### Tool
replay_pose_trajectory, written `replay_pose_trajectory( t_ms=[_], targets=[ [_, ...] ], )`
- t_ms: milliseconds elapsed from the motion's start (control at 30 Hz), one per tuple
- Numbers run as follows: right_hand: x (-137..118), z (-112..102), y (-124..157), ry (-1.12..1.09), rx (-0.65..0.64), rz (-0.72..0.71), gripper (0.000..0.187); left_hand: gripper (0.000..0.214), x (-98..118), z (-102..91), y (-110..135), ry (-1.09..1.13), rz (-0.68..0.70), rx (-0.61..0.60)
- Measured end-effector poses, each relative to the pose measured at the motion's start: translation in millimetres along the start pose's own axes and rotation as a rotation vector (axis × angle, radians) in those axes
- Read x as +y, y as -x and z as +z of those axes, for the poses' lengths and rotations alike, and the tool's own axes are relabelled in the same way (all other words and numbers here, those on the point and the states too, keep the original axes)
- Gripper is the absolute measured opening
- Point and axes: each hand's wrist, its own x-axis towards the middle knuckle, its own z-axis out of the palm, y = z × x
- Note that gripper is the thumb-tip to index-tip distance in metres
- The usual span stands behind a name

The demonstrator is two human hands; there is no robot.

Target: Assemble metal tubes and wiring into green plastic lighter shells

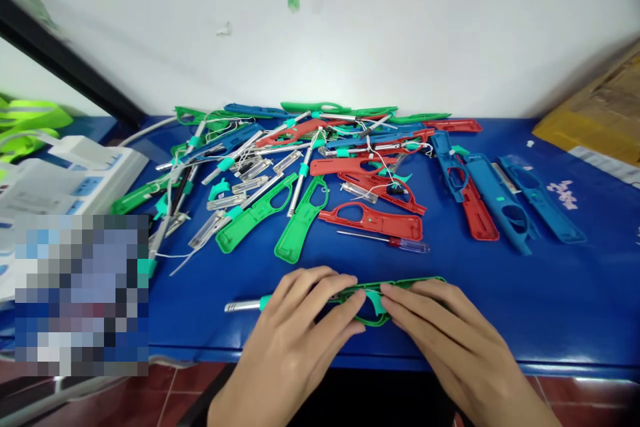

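Left hand point(303, 323) and right hand point(447, 323) hold green casing point(407, 282).

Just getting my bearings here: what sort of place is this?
Likely a small-parts workbench: loose lighter casing halves, a screwdriver, and a green casing held between left hand and right hand.

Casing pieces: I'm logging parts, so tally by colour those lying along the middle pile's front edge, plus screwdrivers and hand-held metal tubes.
Green casing pieces: 2
Red casing piece: 1
Screwdriver: 1
Held metal tube: 1
Total: 5
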Motion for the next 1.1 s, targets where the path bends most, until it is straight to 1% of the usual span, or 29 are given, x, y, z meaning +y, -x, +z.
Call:
replay_pose_trajectory(
  t_ms=[167, 233, 367, 500, 567, 733, 800, 867, 967, 1100],
  targets=[
    [-5, 2, 1, 0.025, 0.117, 0.090, 0.035, 0.023, 0, -0.8, 0, 0.014, -0.011, 0.002],
    [-6, 3, 0, 0.028, 0.118, 0.085, 0.032, 0.022, 0, -0.5, 1, 0.009, -0.014, 0.004],
    [-7, 4, -3, 0.075, 0.113, 0.054, 0.034, 0.023, 0, 2.1, 4, 0.008, -0.014, 0.029],
    [-7, 6, -4, 0.080, 0.123, 0.057, 0.034, 0.024, -2, 6.5, 7, 0.012, -0.077, 0.111],
    [-7, 6, -3, 0.074, 0.124, 0.064, 0.034, 0.022, -2, 7.7, 7, -0.002, -0.094, 0.132],
    [-6, 6, -2, 0.064, 0.101, 0.082, 0.036, 0.039, -3, 7.8, 8, -0.017, -0.115, 0.127],
    [-5, 7, -1, 0.061, 0.110, 0.084, 0.037, 0.042, -3, 7.2, 7, -0.026, -0.118, 0.137],
    [-4, 7, -1, 0.052, 0.132, 0.080, 0.037, 0.040, -2, 6.0, 6, -0.036, -0.096, 0.130],
    [-5, 6, -2, 0.018, 0.178, 0.069, 0.037, 0.034, -1, 3.5, 3, -0.064, -0.002, 0.061],
    [-7, -4, -6, -0.004, 0.230, 0.076, 0.032, 0.035, -2, 2.5, 2, -0.119, 0.090, -0.020]
  ],
)
